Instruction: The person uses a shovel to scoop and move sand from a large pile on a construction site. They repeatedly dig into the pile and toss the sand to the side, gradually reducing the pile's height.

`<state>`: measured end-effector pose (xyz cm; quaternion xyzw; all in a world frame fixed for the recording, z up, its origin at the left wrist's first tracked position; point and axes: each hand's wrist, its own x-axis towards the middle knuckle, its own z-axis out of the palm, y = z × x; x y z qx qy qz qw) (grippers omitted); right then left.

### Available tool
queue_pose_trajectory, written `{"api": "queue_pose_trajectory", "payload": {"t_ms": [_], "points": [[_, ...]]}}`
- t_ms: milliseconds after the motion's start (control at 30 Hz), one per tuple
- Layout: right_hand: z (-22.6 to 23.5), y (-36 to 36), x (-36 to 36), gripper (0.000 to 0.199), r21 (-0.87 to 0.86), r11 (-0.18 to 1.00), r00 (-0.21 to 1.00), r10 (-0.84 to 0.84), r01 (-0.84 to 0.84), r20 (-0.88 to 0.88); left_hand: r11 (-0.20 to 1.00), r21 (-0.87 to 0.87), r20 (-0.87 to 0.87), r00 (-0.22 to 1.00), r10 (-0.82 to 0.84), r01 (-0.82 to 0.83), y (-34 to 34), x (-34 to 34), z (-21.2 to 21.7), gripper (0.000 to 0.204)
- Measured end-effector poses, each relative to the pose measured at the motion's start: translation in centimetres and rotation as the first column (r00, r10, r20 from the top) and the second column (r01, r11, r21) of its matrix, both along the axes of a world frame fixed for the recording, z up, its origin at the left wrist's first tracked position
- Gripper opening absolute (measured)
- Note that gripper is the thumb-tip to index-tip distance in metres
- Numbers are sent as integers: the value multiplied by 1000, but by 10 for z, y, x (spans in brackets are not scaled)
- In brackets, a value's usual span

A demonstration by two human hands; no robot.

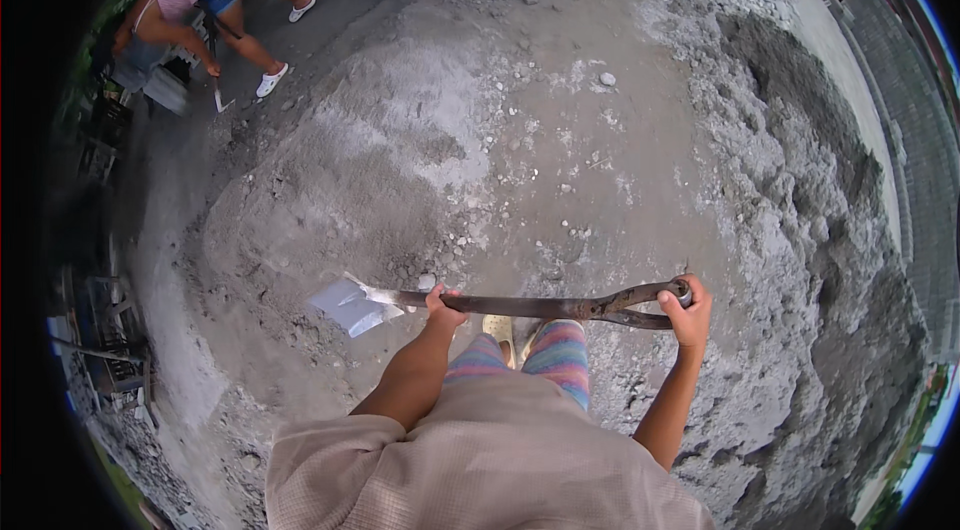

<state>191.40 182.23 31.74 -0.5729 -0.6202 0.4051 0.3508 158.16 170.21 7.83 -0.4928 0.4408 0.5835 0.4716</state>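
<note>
You hold a shovel (520, 306) level across your front, just above your knees. Your left hand (444, 308) has its grip closed around the shaft near the pale metal blade (349, 306), which points left. Your right hand (688, 311) is wrapped tight on the handle end at the right. Grey sand and gravel (480, 150) spreads beyond. Far left, another person (190, 10) bends over with a tool.

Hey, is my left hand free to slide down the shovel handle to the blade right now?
Probably yes. The left hand already grips the shovel shaft near the blade, with bare shaft between them and nothing blocking it. The right hand holds the far end.
</note>
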Motion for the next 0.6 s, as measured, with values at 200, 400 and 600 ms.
{"api": "queue_pose_trajectory", "payload": {"t_ms": [200,400,600], "points": [[-37,57,-3,32,-201,978,995,28,-48,-99,999,-1,-9,999,39,-39,46,-25,-25,20],[-87,186,-30,22,-476,869,979,43,-136,-201,980,-129,-26,989,146,-149,107,-51,-38,18],[-92,369,-104,26,-448,808,916,270,-382,-295,941,42,-94,936,338,-336,211,-75,-5,21]]}}
